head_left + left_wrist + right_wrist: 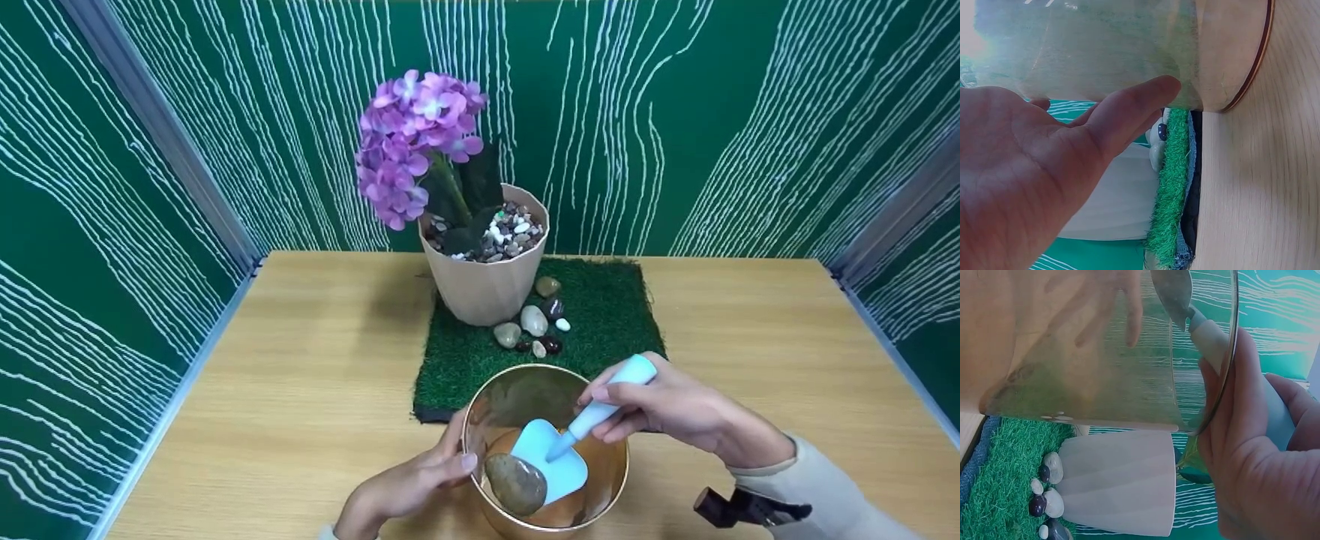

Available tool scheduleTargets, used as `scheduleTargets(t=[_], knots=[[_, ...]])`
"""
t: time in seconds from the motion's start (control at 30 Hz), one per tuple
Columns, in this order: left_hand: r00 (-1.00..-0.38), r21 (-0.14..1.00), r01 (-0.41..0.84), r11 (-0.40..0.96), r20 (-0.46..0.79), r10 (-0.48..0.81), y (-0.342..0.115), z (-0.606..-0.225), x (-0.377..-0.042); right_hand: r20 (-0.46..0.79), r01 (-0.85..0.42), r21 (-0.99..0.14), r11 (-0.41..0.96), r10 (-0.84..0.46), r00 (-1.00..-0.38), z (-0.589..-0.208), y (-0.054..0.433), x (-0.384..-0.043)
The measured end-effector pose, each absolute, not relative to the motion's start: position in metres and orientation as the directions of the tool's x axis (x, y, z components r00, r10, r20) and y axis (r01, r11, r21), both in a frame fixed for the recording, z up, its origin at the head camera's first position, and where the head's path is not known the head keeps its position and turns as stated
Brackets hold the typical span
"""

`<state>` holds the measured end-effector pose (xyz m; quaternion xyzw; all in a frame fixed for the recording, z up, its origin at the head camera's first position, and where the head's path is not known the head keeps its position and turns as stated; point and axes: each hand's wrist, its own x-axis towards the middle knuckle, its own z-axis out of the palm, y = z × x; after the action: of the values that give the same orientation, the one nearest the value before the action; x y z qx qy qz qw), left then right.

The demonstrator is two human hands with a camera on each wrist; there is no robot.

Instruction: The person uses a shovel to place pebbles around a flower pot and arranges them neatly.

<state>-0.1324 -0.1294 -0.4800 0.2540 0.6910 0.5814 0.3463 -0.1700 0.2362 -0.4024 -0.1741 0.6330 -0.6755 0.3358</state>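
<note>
An amber see-through bowl [619, 480] with a gold rim stands at the front of the table. My left hand [416, 476] rests against its left side, with fairly straight fingers [1134, 109] along the outer wall. My right hand [667, 409] holds a light blue garden trowel [551, 465] by its handle, tilted over the bowl. The trowel's blade is within the bowl's opening, and a large brown stone [516, 484] overlaps the blade's left edge. Whether the stone lies on the blade or beside it, I cannot tell. In the right wrist view the blade [1174, 295] shows through the wall.
Behind the bowl lies a green turf mat [607, 307]. On it stands a beige pot [484, 289] with purple flowers [420, 142] and small pebbles inside. Several stones [534, 321] lie in front of the pot. Green patterned panels [600, 127] enclose the table [315, 360].
</note>
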Motion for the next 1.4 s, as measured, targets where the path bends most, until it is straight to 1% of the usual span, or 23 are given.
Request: scheduleTargets(t=[0.2, 0.37, 0.5, 0.6, 0.8, 0.9, 1.03, 1.17, 1.4], knots=[[-0.614, 0.985, -0.03, 0.171, -0.153, 0.774, -0.129, -0.481, -0.132, -0.193, 0.252, -0.968, -0.001, -0.637, -0.746, -0.404, 0.242, -0.169], [-0.619, 0.983, -0.038, 0.177, -0.162, 0.768, -0.129, -0.481, -0.132, -0.167, 0.254, -0.966, -0.046, -0.638, -0.751, -0.403, 0.252, -0.173], [-0.622, 0.985, -0.028, 0.169, -0.149, 0.768, -0.13, -0.482, -0.131, -0.149, 0.237, -0.97, -0.056, -0.63, -0.762, -0.4, 0.261, -0.176], [-0.63, 0.983, -0.012, 0.184, -0.15, 0.762, -0.13, -0.481, -0.131, -0.138, 0.232, -0.97, -0.07, -0.629, -0.765, -0.397, 0.267, -0.18], [-0.64, 0.977, 0.017, 0.215, -0.154, 0.752, -0.131, -0.48, -0.13, -0.077, 0.224, -0.963, -0.149, -0.645, -0.76, -0.392, 0.281, -0.188], [-0.64, 0.976, 0.028, 0.216, -0.148, 0.754, -0.131, -0.481, -0.129, -0.075, 0.236, -0.956, -0.176, -0.631, -0.772, -0.391, 0.289, -0.192], [-0.644, 0.973, 0.011, 0.23, -0.169, 0.746, -0.13, -0.48, -0.13, -0.075, 0.249, -0.946, -0.208, -0.606, -0.792, -0.389, 0.299, -0.198], [-0.651, 0.969, 0.011, 0.247, -0.181, 0.737, -0.129, -0.481, -0.13, -0.07, 0.235, -0.948, -0.213, -0.583, -0.81, -0.386, 0.304, -0.203], [-0.625, 0.982, 0.044, 0.182, -0.116, 0.772, -0.129, -0.482, -0.132, -0.055, 0.224, -0.946, -0.236, -0.563, -0.824, -0.383, 0.314, -0.212]])
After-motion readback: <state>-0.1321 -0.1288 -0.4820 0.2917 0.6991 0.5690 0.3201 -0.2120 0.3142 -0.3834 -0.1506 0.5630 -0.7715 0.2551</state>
